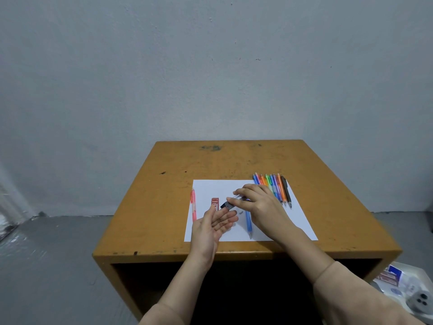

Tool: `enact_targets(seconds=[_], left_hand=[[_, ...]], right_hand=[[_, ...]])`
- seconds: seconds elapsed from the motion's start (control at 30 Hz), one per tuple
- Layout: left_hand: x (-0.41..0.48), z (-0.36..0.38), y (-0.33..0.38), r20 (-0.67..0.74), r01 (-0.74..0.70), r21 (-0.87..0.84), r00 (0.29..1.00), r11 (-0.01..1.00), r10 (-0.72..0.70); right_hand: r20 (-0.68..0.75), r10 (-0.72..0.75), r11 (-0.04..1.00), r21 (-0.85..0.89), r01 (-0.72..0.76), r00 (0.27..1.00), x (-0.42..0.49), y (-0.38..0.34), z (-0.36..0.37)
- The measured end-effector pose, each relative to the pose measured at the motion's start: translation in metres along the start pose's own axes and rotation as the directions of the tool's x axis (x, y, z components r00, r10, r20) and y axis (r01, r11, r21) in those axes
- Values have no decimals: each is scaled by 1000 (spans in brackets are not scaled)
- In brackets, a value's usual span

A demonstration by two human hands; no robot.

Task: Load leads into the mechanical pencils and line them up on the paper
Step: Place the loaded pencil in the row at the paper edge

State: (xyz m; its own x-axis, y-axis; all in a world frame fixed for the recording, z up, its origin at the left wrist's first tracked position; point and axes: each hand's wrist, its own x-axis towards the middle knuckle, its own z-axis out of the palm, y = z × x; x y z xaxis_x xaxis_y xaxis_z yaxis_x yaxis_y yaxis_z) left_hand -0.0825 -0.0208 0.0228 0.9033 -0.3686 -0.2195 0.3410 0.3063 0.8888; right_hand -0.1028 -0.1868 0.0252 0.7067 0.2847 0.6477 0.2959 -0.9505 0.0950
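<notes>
Left hand (210, 227): I see it palm up and fingers relaxed over the lower left of the paper, holding nothing.
Right hand (260, 202): its fingers pinch a small lead case (226, 205), clear with a dark end, tilted down towards the left fingertips.
Paper (297, 221): a flat white sheet, matte, lying squarely at frame centre; I see its right half bare below the pencil row.
Pencil row (278, 188): slim plastic barrels in blue, orange, green, purple and brown, packed side by side at the paper's upper right corner, tips towards me.
Blue pencil (248, 222): lies alone on the sheet under the right wrist.
Pink pencil (193, 206): lies along the paper's left edge.
Red lead box (214, 204): a small rectangle just beside the left fingertips.
Desk (145, 219): worn ochre wood with scuffed edges; I see bare margins left of and beyond the paper.
</notes>
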Motion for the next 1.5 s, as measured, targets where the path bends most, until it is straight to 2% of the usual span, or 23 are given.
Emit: enact_targets(seconds=[0.2,0.37,0.53,0.93,1.1,1.5], left_hand=[[0,-1,-1,-4,-10,-21,1000,1000,10],[1,-1,-1,-1,-18,-27,1000,999,18],[1,0,-2,6,-9,-30,1000,1000,9],[4,-1,-7,-28,-38,54,999,998,39],[6,-2,-10,-64,-59,94,996,994,65],[6,-2,-11,-110,-80,121,990,989,94]], right_hand=[[-29,-26,1000,5,26,999,-2,2,3],[-24,69,992,109,-66,997,-1,-2,1],[-19,16,999,39,-15,1000,-4,2,2],[-7,84,991,101,-83,996,-10,1,7],[-15,60,990,130,-57,998,-12,1,4],[-37,74,992,102,-70,997,-16,6,-1]])
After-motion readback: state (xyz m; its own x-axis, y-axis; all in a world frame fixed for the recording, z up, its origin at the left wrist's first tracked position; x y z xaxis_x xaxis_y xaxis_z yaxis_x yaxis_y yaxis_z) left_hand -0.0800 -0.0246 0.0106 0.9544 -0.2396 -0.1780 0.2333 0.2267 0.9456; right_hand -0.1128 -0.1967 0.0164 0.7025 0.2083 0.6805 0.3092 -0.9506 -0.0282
